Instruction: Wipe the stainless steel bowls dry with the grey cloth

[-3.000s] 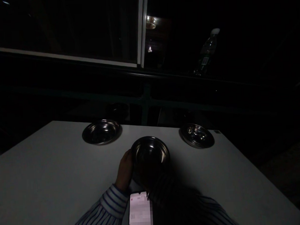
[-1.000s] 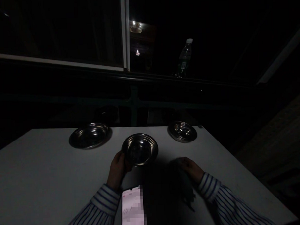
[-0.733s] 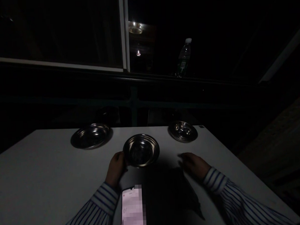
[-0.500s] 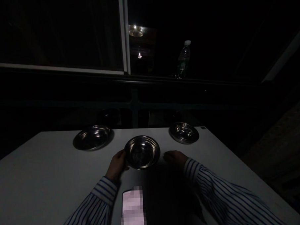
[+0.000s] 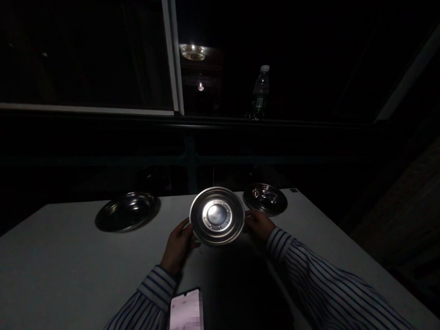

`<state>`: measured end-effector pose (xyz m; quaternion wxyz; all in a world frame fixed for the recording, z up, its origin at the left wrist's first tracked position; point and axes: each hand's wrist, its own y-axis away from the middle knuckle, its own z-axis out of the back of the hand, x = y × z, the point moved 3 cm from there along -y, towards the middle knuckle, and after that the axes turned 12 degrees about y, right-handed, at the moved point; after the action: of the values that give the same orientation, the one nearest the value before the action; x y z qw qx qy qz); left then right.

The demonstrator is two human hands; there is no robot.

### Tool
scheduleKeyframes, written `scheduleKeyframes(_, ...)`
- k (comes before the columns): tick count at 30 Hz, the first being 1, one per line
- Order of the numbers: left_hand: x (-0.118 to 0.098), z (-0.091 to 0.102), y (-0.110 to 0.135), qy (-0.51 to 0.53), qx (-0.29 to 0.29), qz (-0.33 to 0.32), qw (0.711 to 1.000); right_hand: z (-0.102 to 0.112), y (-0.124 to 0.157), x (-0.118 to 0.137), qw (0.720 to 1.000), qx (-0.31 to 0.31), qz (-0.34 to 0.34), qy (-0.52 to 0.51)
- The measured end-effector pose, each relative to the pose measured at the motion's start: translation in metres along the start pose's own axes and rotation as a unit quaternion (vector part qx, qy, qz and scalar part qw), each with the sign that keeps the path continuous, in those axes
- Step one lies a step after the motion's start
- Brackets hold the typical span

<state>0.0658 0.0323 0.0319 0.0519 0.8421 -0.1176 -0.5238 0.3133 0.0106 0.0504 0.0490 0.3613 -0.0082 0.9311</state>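
A round, shallow stainless steel bowl (image 5: 217, 216) is held between my two hands over the middle of the white table. Its bright circular centre and concentric rings face me, and it looks like the underside. My left hand (image 5: 178, 244) grips the left rim, thumb and fingers closed on it. At the right rim, the fingers of my right hand (image 5: 258, 225) are closed on the edge, partly in shadow. Two other steel bowls lie farther back: a wider one (image 5: 125, 214) on the left, and another (image 5: 266, 200) just beyond my right hand.
A lit phone (image 5: 185, 316) lies near my left forearm on the white table (image 5: 71, 269). Past the far table edge, a plastic bottle (image 5: 260, 94) with a white cap stands on a ledge by the window frame (image 5: 174, 55). The surroundings are very dark.
My right hand has come to the bowl's right rim and closed on it. The bowl has moved slightly right and appears turned over, its inside no longer facing me.
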Motion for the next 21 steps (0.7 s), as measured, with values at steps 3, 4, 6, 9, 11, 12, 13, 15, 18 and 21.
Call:
scheduleKeyframes(3, 0.001, -0.013, -0.004, -0.017, -0.005, 0.012, 1.000, 0.009, -0.003, -0.007, 1.000, 0.000, -0.022, -0.006)
scheduleKeyframes(4, 0.001, -0.016, -0.005, -0.024, -0.010, 0.013, 1.000, 0.010, -0.005, -0.010, 1.000, 0.004, -0.030, -0.006)
scheduleKeyframes(6, 0.003, -0.021, -0.010, -0.038, -0.020, 0.015, 0.999, 0.009, -0.010, -0.015, 0.999, 0.015, -0.044, -0.004)
scheduleKeyframes(9, 0.008, -0.026, -0.017, -0.059, -0.034, 0.018, 0.997, 0.004, -0.019, -0.023, 0.997, 0.030, -0.066, -0.001)
scheduleKeyframes(11, 0.011, -0.027, -0.022, -0.069, -0.041, 0.020, 0.997, 0.001, -0.025, -0.027, 0.996, 0.040, -0.080, 0.001)
scheduleKeyframes(12, 0.013, -0.028, -0.024, -0.073, -0.043, 0.020, 0.996, 0.001, -0.027, -0.029, 0.995, 0.043, -0.086, 0.002)
scheduleKeyframes(13, 0.014, -0.029, -0.026, -0.077, -0.044, 0.021, 0.996, 0.001, -0.028, -0.030, 0.995, 0.046, -0.092, 0.004)
scheduleKeyframes(15, 0.016, -0.032, -0.030, -0.087, -0.039, 0.022, 0.995, 0.002, -0.030, -0.031, 0.993, 0.050, -0.104, 0.010)
scheduleKeyframes(18, 0.018, -0.036, -0.032, -0.105, -0.030, 0.020, 0.994, 0.003, -0.032, -0.033, 0.991, 0.053, -0.119, 0.021)
scheduleKeyframes(21, 0.020, -0.038, -0.033, -0.128, -0.034, 0.013, 0.991, 0.002, -0.033, -0.034, 0.990, 0.051, -0.124, 0.031)
